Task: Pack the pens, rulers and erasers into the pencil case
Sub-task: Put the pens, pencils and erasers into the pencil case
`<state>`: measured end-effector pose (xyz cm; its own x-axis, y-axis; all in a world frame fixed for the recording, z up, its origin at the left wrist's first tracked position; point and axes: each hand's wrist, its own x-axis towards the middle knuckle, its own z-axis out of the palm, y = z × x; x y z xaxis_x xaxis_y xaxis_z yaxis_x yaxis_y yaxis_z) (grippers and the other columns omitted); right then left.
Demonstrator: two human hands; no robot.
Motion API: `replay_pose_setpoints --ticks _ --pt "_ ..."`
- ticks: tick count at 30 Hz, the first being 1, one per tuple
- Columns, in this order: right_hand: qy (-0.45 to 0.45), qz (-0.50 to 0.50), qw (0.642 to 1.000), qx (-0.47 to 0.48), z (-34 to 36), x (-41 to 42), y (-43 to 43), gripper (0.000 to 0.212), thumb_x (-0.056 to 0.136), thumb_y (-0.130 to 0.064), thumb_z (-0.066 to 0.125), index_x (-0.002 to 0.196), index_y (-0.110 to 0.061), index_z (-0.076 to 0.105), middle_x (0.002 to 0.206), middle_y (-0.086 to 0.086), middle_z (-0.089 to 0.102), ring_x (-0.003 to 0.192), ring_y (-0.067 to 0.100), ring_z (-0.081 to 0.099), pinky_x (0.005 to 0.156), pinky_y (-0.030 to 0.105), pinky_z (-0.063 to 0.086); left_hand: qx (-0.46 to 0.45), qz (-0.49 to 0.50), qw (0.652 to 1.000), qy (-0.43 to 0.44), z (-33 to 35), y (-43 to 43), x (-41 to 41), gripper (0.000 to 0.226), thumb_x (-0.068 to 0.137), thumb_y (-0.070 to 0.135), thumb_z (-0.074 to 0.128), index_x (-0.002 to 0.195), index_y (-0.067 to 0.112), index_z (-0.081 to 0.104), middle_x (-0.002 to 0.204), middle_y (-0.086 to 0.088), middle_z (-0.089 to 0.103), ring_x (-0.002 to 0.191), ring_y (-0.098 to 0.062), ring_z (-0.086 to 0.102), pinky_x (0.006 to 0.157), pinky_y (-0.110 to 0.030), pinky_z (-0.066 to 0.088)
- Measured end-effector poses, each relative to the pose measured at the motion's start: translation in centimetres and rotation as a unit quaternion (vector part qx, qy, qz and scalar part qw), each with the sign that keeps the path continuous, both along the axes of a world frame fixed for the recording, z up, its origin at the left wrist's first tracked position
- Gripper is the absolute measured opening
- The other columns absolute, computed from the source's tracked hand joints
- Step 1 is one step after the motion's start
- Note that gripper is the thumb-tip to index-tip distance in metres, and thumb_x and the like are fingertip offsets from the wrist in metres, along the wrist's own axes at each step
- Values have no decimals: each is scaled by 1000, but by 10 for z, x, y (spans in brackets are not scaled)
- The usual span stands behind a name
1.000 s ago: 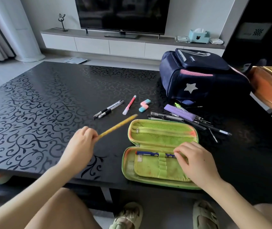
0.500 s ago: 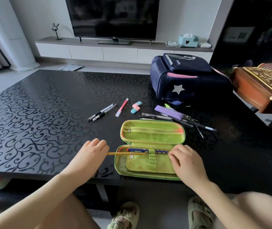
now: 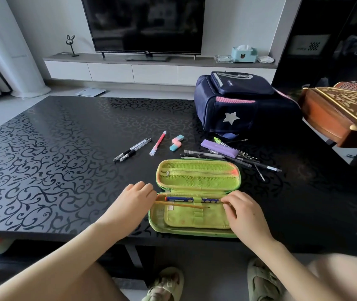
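Note:
A green pencil case (image 3: 197,229) lies open at the table's near edge. A blue pen (image 3: 178,199) sits under its elastic loop. My left hand (image 3: 133,202) holds the end of a yellow pencil (image 3: 184,205), which lies across the case's lower half, tip near the loop. My right hand (image 3: 244,213) rests on the case's right side, fingers pinching near the blue pen's end. Beyond the case lie two black pens (image 3: 132,149), a pink pen (image 3: 158,143), a pink-and-blue eraser (image 3: 176,142), a purple ruler (image 3: 218,148) and a pile of dark pens (image 3: 227,159).
A navy backpack (image 3: 238,105) with a star stands at the back right of the black patterned table (image 3: 53,159). A wooden stringed instrument (image 3: 346,111) juts in at the right. A TV unit lines the far wall.
My left hand brought the yellow pencil from the air left of the case down into the case's lower half and slid it rightward. My right hand stayed on the case.

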<state>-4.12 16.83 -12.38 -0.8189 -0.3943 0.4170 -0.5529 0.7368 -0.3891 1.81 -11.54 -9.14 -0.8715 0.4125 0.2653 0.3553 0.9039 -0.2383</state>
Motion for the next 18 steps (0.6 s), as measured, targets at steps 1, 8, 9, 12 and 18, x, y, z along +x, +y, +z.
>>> replay_pose_setpoints --ticks 1,8,9,12,18 --pt "-6 -4 1000 -6 0 0 0 13 80 0 65 89 -8 69 84 -2 64 80 14 59 71 22 48 -6 -6 1000 0 -1 6 -5 35 40 -3 69 66 17 57 67 3 55 55 -18 52 46 -26 48" --pt "-9 -12 1000 -20 -1 2 0 16 80 3 64 90 -7 69 85 -2 63 81 12 58 74 19 44 -31 -41 999 0 -2 21 -17 34 38 1 72 63 20 57 64 6 55 53 -14 50 44 -21 44" --pt "-9 -12 1000 -21 -1 2 0 16 80 3 64 90 -7 69 85 -2 63 81 12 58 73 19 43 -31 -40 999 3 -2 18 -16 35 37 1 72 63 20 58 64 6 55 53 -14 51 44 -21 45" --pt "-7 -10 1000 -23 -2 1 1 15 80 4 63 89 -7 69 84 -2 63 80 13 58 73 19 43 -6 -12 1000 10 0 -4 -10 37 39 -3 73 64 18 56 66 3 55 55 -18 53 44 -24 47" --pt "-7 -11 1000 -21 -4 0 0 15 80 3 62 90 -5 69 84 -1 63 80 15 59 72 22 47 -5 47 999 -7 -4 -48 7 44 43 -11 70 69 18 49 70 2 51 58 -19 51 46 -29 47"
